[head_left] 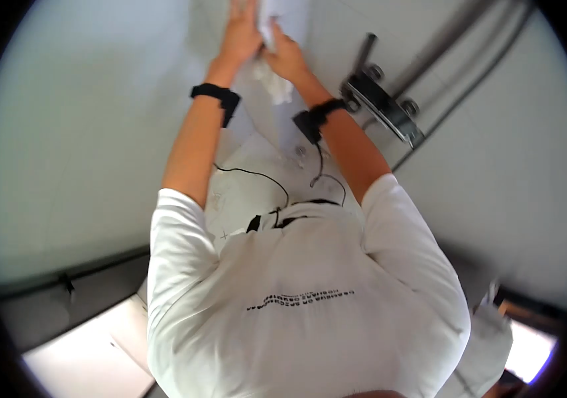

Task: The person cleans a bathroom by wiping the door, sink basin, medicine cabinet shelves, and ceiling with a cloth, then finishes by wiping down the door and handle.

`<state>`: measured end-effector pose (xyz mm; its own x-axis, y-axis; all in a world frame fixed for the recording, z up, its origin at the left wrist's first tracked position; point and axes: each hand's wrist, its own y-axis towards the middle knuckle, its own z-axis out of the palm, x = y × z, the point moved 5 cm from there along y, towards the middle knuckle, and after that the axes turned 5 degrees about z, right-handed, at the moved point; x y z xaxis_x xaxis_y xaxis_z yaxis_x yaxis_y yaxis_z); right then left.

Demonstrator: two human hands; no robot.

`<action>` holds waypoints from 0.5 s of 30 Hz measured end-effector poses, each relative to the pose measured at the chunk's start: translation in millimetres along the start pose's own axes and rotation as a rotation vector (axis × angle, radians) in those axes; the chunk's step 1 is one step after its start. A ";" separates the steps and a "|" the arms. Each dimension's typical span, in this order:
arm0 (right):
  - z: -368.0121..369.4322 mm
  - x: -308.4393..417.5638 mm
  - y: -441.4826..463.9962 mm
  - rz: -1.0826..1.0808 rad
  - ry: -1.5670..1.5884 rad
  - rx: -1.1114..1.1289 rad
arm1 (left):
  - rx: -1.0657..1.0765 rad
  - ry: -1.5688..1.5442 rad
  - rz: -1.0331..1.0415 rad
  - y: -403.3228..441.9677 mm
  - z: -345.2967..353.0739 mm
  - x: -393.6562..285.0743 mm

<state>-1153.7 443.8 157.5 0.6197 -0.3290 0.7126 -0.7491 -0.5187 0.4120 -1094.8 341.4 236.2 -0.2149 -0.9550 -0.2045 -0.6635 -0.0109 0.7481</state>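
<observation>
At the top edge of the head view, my left hand (pixel 240 36) reaches up with its fingers stretched out; their tips are cut off by the frame. Close beside it, my right hand (pixel 285 56) is closed at a crumpled white cloth or tissue (pixel 274 85), which hangs down between my wrists. A long white piece (pixel 269 13) shows between the two hands; its kind is blurred. Black bands with small boxes sit on my left wrist (pixel 217 98) and right wrist (pixel 316 121).
Thin black cables (pixel 252 172) run from the wrist bands towards my waist. Right of my right forearm stands a dark metal bracket with rollers (pixel 381 106), joined to a slanting bar (pixel 439 50). A bright panel (pixel 91 351) lies at lower left.
</observation>
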 end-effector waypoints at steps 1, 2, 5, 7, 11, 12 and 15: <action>-6.0 6.1 -5.0 0.018 0.028 0.037 | 0.007 -0.013 -0.055 3.3 -13.4 -14.2; -13.8 11.2 -8.7 0.028 0.059 0.068 | -0.019 0.002 -0.011 6.2 -16.7 -19.9; -30.1 20.5 -18.2 -0.083 0.115 -0.074 | -0.083 0.060 0.082 23.7 -23.8 -22.3; -42.0 27.3 -24.7 -0.060 0.125 -0.115 | -0.134 0.091 0.124 32.0 -24.2 -18.3; -30.7 10.2 -30.7 -0.056 0.102 -0.099 | -0.164 0.025 0.098 29.3 -32.6 -22.0; -31.0 8.7 -34.3 -0.017 0.103 -0.045 | -0.142 -0.019 0.069 29.6 -31.3 -24.1; -30.5 9.9 -61.4 0.111 0.126 0.092 | -0.106 0.045 0.050 10.6 -8.4 -6.1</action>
<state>-1108.7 496.5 156.6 0.4957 -0.2898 0.8187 -0.7832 -0.5565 0.2772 -1094.5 344.7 250.7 -0.2123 -0.9673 -0.1385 -0.5726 0.0083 0.8198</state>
